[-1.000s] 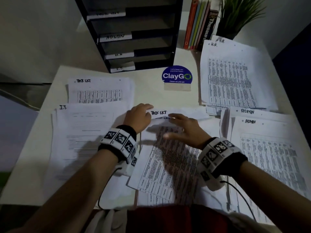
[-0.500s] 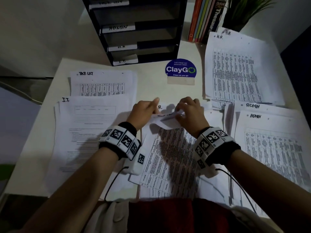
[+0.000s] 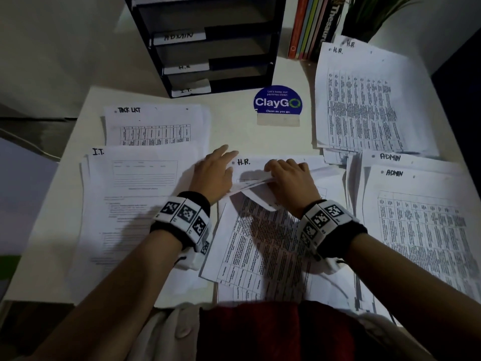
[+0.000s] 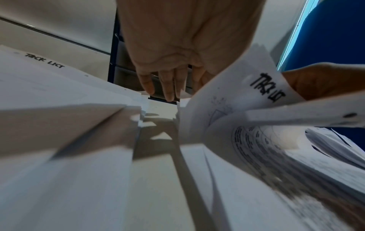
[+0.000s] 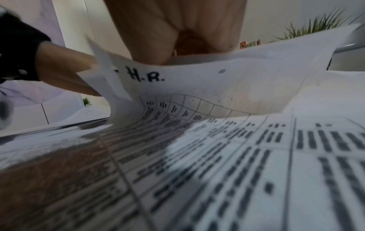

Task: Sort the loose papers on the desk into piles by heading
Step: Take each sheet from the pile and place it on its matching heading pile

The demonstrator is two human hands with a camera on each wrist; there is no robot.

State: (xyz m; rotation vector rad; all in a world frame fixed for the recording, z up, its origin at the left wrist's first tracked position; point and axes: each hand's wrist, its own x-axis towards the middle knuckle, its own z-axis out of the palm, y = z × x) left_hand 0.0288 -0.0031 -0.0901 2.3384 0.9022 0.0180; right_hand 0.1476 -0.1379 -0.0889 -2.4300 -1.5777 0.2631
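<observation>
Right hand (image 3: pixel 289 178) grips curled task-list sheet (image 3: pixel 250 185); left hand (image 3: pixel 212 175) flat, fingers relaxed.

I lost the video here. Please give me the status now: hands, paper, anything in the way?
Left hand open beside the stack. Right hand grips lifted sheets. H.R. sheet exposed beneath. Nothing blocking.

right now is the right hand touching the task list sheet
Touching: in the head view the right hand curls over the lifted task list sheet; the left wrist view shows the same hold.
</observation>
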